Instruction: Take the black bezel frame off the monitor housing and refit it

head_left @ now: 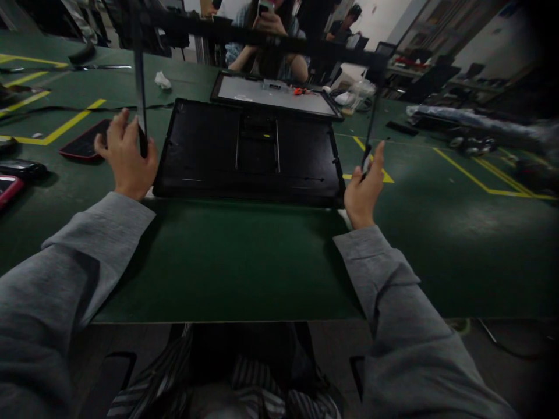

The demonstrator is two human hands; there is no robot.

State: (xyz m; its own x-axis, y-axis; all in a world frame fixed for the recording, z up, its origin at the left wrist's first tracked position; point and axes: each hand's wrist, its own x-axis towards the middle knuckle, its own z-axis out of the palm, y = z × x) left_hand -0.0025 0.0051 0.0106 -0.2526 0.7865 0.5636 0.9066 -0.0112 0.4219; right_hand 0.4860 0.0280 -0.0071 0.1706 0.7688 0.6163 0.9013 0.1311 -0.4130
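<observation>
A thin black frame (262, 36) stands lifted above the green table, its top bar running across the upper view. My left hand (126, 156) is closed round its left side bar. My right hand (365, 187) pinches its right side bar. Under the frame lies a black flat panel back cover (248, 152), face down on the green mat (227, 262) between my two hands.
A second panel with a grey face (273, 96) lies behind the black one. A person sits across the table holding a phone (265, 7). Phones and a red-edged device (82, 142) lie at the left. A crumpled white piece (162, 80) and yellow floor-style lines mark the table.
</observation>
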